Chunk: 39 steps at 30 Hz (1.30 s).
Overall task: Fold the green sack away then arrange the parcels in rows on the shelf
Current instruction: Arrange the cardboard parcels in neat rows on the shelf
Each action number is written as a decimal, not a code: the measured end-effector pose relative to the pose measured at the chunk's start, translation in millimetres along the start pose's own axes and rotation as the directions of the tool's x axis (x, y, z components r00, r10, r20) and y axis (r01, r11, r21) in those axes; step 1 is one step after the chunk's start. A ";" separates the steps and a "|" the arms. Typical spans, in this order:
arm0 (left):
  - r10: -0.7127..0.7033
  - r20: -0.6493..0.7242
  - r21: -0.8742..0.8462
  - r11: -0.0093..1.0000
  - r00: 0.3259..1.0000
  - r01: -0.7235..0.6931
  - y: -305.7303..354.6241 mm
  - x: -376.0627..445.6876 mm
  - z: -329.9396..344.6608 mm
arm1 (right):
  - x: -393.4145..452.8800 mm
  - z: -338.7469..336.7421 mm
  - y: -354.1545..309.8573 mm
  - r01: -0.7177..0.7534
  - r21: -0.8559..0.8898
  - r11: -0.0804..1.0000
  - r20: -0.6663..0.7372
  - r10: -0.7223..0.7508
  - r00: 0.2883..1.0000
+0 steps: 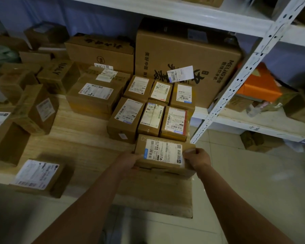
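Note:
I hold a flat brown parcel (163, 154) with a white label between both hands, just in front of two rows of labelled parcels (154, 106) on the wooden shelf board (88, 148). My left hand (130, 160) grips its left edge and my right hand (197, 158) grips its right edge. The held parcel touches the front of the nearer row. A green sack (2, 56) lies bunched at the far left, partly hidden behind boxes.
A big carton (187, 55) stands at the back under the white shelf (165, 13). More boxes (35, 110) crowd the left side, one labelled parcel (37, 175) near the front edge. A white perforated upright (236, 81) rises on the right, tiled floor (245, 173) beside it.

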<state>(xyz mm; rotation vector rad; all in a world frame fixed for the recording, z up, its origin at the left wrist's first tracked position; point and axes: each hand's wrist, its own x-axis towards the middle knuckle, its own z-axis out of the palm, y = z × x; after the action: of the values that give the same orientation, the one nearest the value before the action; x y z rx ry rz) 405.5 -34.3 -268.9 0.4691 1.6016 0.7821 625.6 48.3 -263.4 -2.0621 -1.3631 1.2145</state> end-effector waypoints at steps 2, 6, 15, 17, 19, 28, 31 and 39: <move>0.046 -0.038 -0.015 0.999 0.998 -0.046 2.3 3.4 1.5 | 3.9 -0.3 -0.9 0.023 -0.017 1.000 0.001 -0.023 1.000; 0.085 -0.122 -0.043 0.995 0.989 -0.091 5.9 7.0 3.8 | 12.5 2.2 0.2 0.039 -0.024 0.999 0.001 -0.039 0.999; 0.147 -0.296 0.072 0.989 0.944 -0.132 6.4 -11.5 -21.0 | -22.8 26.0 -39.9 0.314 -0.281 0.907 -0.340 -0.400 0.851; 0.202 -0.382 0.127 0.978 0.902 -0.165 8.1 -20.2 -39.4 | -37.3 44.0 -53.8 0.415 -0.217 0.884 -0.189 -0.455 0.870; 0.281 -0.470 0.212 0.956 0.837 -0.201 9.5 -31.9 -63.4 | -51.0 68.8 -66.4 0.449 -0.167 0.878 -0.053 -0.463 0.885; 0.152 -0.868 0.267 0.945 0.474 0.186 -56.1 -66.4 -222.0 | -136.1 205.6 -97.4 0.295 -0.177 0.939 0.638 -0.118 0.761; -0.005 -0.730 0.189 0.960 0.683 0.209 -81.6 -65.2 -247.2 | -161.4 239.9 -93.5 0.218 -0.180 0.959 0.692 -0.034 0.721; 0.000 -0.290 0.232 0.970 0.957 0.070 -75.0 -65.6 -213.8 | -160.3 231.3 -76.7 0.134 -0.235 0.963 0.505 0.003 0.863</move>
<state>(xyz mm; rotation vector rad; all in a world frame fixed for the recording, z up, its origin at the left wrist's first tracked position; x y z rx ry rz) 219.2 -178.8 -267.9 0.5151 1.9862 0.6523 368.6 -89.8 -265.1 -1.9114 -1.9035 1.7022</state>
